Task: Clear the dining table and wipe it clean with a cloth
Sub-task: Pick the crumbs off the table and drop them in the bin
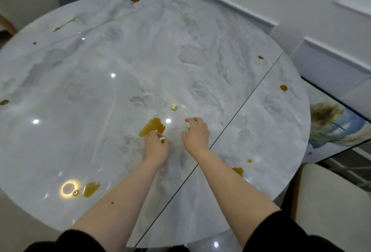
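The left hand point(156, 147) has its fingers point(159, 135) pinched on a pale scrap point(162, 140) beside the amber puddle point(152, 127); the right hand point(196, 133) curls fingers over another crumb point(188, 125). A third crumb point(173, 106) lies on the bench point(200, 61) beyond the puddle, likely nearer the right hand.

The round grey-white marble-patterned dining table point(140, 61) looks smooth and glossy, mirroring ceiling lights. Wet amber puddles point(152, 126) shine on it. The cream chair point(331, 197) looks matt.
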Motion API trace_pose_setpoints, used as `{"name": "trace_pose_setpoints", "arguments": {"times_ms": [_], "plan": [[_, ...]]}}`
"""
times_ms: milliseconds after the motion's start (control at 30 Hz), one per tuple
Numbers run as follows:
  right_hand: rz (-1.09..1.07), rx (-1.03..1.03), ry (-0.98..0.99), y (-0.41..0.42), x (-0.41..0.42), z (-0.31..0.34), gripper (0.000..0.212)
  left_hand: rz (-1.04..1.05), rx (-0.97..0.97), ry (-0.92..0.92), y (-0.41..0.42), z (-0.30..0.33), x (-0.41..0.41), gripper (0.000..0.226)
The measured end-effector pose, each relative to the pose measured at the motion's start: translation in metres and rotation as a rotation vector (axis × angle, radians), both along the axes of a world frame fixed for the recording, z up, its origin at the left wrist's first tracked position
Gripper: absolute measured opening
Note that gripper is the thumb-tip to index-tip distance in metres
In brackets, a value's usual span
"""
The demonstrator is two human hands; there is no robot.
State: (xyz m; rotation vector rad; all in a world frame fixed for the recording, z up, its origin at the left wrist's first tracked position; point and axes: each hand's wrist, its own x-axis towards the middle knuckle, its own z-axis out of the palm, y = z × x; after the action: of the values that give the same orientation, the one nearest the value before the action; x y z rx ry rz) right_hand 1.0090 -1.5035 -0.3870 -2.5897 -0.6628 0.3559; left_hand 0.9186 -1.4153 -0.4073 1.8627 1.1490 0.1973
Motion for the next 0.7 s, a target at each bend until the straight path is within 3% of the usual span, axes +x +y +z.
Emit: {"name": "trace_pose_setpoints", "arguments": {"times_ms": [167, 333, 700], "plan": [[0.111, -0.082, -0.007, 0.005, 0.028, -0.021, 0.038, -0.014, 0.035, -0.108, 0.013, 0.011, 0.045, 0.012], [0.238, -0.068, -0.016, 0.006, 0.043, -0.038, 0.021, -0.055, 0.040, -0.024, 0.020, 0.011, 0.087, 0.015], [0.015, 0.357, 0.164, 0.006, 0.085, -0.031, 0.025, -0.146, 0.341, 0.242, 0.026, -0.005, 0.145, 0.035]]}}
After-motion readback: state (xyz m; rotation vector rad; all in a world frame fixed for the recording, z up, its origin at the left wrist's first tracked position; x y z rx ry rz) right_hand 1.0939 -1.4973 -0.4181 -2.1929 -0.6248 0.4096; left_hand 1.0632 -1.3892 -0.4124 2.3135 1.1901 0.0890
